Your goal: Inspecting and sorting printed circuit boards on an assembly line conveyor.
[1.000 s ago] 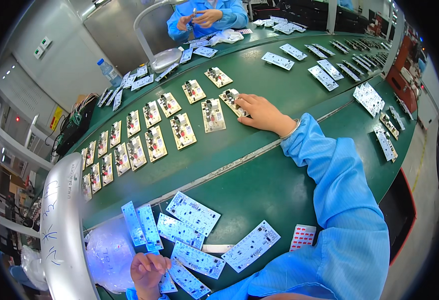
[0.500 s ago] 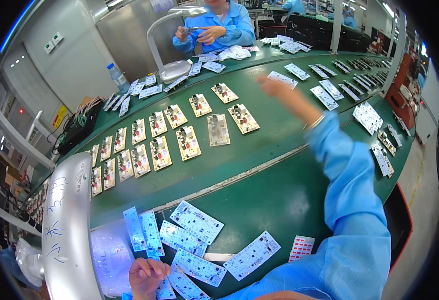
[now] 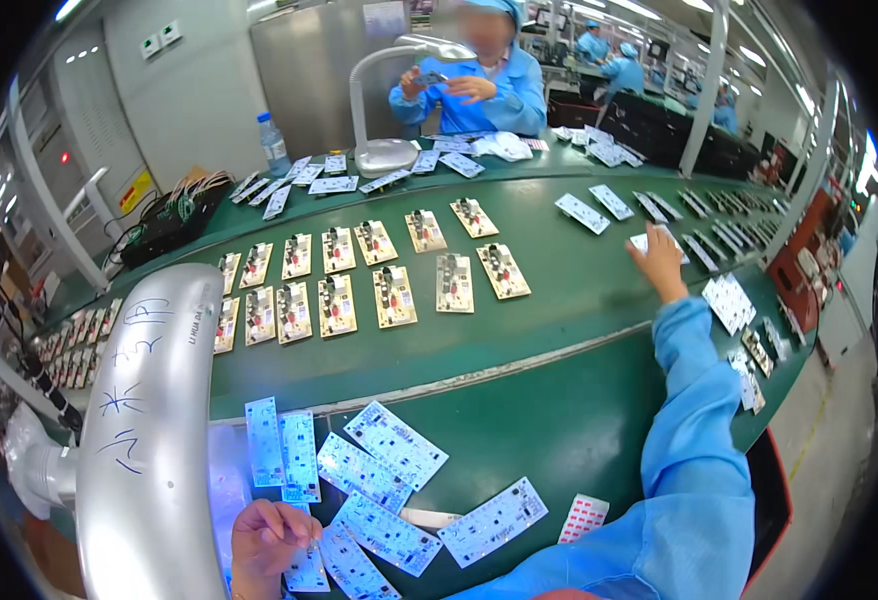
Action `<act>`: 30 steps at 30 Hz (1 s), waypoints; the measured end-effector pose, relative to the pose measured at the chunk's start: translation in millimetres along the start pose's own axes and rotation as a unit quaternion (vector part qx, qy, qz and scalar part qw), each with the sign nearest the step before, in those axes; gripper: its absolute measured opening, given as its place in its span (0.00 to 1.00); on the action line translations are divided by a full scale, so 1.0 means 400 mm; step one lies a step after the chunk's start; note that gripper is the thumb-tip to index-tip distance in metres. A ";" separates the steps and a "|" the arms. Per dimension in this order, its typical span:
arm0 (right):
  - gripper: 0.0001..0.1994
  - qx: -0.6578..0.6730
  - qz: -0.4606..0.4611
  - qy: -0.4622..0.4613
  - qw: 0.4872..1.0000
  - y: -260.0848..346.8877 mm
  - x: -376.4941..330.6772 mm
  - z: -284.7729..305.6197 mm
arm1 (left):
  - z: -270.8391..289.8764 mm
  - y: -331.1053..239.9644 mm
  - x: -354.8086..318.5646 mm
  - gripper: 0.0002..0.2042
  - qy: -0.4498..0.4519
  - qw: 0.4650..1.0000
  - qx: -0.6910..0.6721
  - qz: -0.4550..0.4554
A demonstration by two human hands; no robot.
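Note:
My right hand (image 3: 661, 265) is stretched out over the far right of the green bench. Its fingers are spread on a white circuit board (image 3: 675, 249), which they partly cover. At the lower left, my left hand (image 3: 267, 540) has its fingertips pinched together; what they hold, if anything, is too small to make out. It is beside a white circuit board (image 3: 306, 570). Several more boards, lit bluish, lie around it, some overlapping, including one board (image 3: 397, 443) and a separate board (image 3: 493, 521). A sheet of red stickers (image 3: 584, 519) lies near my right sleeve.
Two rows of component-filled boards (image 3: 396, 297) stand across the middle strip. A silver lamp head (image 3: 149, 440) blocks the lower left. Opposite, a person in blue (image 3: 489, 90) handles a board behind a desk lamp (image 3: 387, 155). Several boards (image 3: 729, 303) lie at the right edge.
My right hand has moved right, from beside one white board onto another. The view has shifted, showing more of the room ahead. My left hand stays pinched near the lower left boards.

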State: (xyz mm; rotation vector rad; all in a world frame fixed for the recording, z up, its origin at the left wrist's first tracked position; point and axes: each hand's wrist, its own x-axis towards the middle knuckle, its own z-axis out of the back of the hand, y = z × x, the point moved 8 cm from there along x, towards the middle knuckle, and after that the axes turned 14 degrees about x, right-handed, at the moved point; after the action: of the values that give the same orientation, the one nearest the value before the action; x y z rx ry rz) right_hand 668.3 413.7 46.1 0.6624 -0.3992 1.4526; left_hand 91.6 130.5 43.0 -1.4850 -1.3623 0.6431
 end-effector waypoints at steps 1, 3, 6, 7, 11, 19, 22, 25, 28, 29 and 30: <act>0.31 -0.034 -0.082 0.041 0.995 -0.033 -0.040 -0.030 | -0.002 -0.003 -0.008 0.07 0.006 1.000 0.010 0.009; 0.32 -0.042 -0.117 0.068 0.990 -0.041 -0.057 -0.063 | 0.003 -0.007 -0.019 0.08 -0.021 1.000 0.018 0.013; 0.33 -0.048 -0.137 0.074 0.987 -0.047 -0.049 -0.055 | 0.012 -0.004 -0.019 0.12 -0.022 0.999 0.023 0.018; 0.33 -0.043 -0.117 0.055 0.991 -0.031 -0.037 -0.053 | 0.009 -0.007 -0.017 0.12 -0.023 0.999 0.026 0.016; 0.32 -0.085 -0.171 0.077 0.979 -0.043 -0.051 -0.024 | 0.014 -0.022 -0.007 0.11 -0.067 0.987 0.145 0.019; 0.30 0.011 -0.260 0.061 0.964 -0.124 -0.079 -0.022 | -0.061 -0.108 -0.022 0.09 -0.054 0.400 0.914 -0.053; 0.29 0.012 -0.257 0.066 0.964 -0.132 -0.074 -0.020 | -0.054 -0.129 -0.053 0.12 -0.255 0.612 0.749 -0.016; 0.30 0.032 -0.258 0.060 0.964 -0.138 -0.072 -0.036 | -0.069 -0.115 -0.100 0.20 -0.057 0.269 0.958 -0.078; 0.32 0.052 -0.254 0.051 0.964 -0.135 -0.069 -0.043 | -0.010 -0.126 -0.162 0.22 -0.186 0.498 0.847 0.015; 0.32 0.063 -0.253 0.043 0.964 -0.134 -0.065 -0.042 | -0.005 -0.145 -0.178 0.21 -0.301 0.621 0.723 0.023; 0.33 0.071 -0.261 0.044 0.962 -0.135 -0.063 -0.043 | -0.021 -0.146 -0.181 0.21 -0.297 0.620 0.725 0.027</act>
State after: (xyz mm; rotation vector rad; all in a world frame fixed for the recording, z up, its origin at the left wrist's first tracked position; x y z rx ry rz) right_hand 716.5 405.7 8.2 0.7483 -0.0377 1.0054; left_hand 57.4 52.8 82.3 0.0955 -0.6689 1.7955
